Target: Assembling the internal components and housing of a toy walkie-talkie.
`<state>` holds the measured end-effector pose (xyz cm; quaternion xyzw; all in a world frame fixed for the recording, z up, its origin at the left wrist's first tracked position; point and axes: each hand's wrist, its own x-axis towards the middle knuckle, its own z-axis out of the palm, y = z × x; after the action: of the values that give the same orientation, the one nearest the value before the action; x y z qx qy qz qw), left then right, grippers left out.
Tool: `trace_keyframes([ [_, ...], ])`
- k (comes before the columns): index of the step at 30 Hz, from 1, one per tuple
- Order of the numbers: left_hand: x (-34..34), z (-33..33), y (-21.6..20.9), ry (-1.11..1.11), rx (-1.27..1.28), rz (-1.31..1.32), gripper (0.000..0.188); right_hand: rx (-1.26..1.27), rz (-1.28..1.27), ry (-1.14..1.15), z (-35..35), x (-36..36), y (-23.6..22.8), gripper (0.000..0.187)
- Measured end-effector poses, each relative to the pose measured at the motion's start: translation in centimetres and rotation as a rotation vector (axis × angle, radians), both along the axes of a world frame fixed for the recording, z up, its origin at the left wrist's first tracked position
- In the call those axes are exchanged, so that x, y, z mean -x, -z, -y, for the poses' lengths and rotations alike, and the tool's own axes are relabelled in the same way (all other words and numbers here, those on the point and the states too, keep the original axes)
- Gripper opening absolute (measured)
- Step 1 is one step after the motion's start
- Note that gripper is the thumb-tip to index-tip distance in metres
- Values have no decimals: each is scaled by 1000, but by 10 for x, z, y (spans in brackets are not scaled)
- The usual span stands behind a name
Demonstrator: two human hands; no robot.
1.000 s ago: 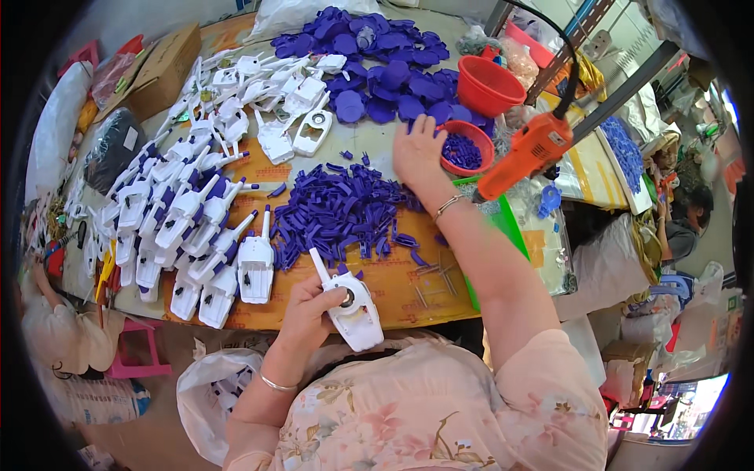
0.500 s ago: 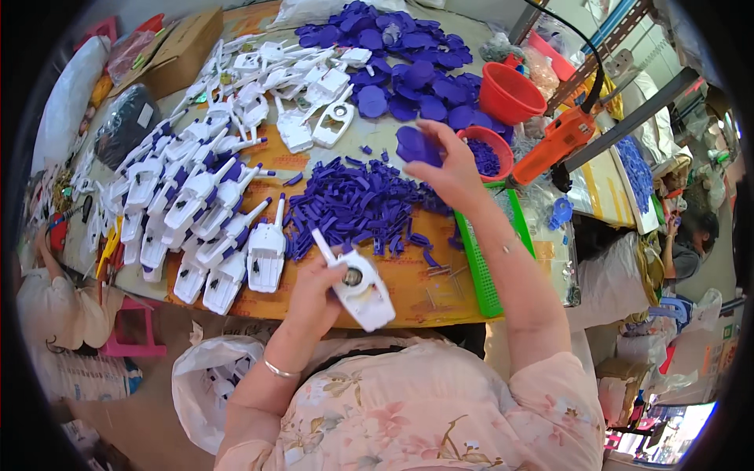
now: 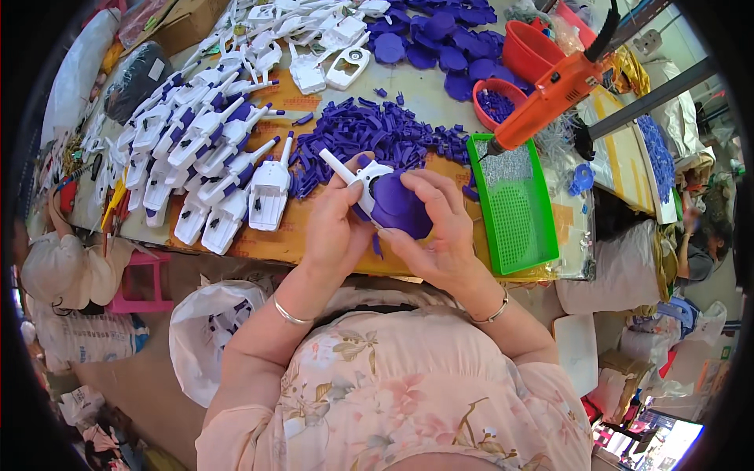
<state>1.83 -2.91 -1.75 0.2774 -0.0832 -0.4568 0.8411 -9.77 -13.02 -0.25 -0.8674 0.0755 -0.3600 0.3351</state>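
Observation:
My left hand (image 3: 330, 228) grips a white plastic housing (image 3: 338, 166) with a long stick-like handle pointing up and left. A flat purple plastic cover (image 3: 400, 206) lies against the wide end of that housing. My right hand (image 3: 441, 235) holds the cover by its right and lower edges, with thumb and fingers closed round it. Whether the two parts are locked together cannot be seen. Just beyond both hands is a heap of small purple plastic clips (image 3: 361, 137). A white housing with a purple-ringed handle (image 3: 269, 195) lies left of my left hand.
Stacked white housings (image 3: 200, 157) fill the table's left. Purple covers (image 3: 452, 59) are piled at the back, near a red bowl (image 3: 499, 104) of small purple parts. An orange electric screwdriver (image 3: 550, 102) hangs above a green basket (image 3: 542, 235) of screws. A white bag (image 3: 196, 314) stands below the table.
My right hand has brought the purple cover from the back pile down to the white housing. My left hand has raised the housing slightly, and both hands now meet. The whole view has shifted.

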Motion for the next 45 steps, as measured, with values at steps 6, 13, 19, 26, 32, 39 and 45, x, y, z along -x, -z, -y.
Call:
trace_keyframes([
  [6,14,-1,-4,-31,-74,107,39,43,-6,46,-4,3,7,60],
  [13,23,-3,-4,-69,-48,203,45,10,28,53,-11,2,19,62],
  [19,8,-3,-10,18,35,116,49,-273,209,15,-5,6,15,51],
  [26,10,-10,-12,78,126,349,63,-606,302,-138,-14,18,3,36],
  [32,15,-17,-13,22,45,528,60,-402,276,-144,-11,29,-3,39],
  [39,14,-17,-20,34,57,518,58,-306,314,-174,-3,29,-4,41],
  [45,6,-19,-17,52,77,584,58,-268,249,-151,5,33,-20,38],
])
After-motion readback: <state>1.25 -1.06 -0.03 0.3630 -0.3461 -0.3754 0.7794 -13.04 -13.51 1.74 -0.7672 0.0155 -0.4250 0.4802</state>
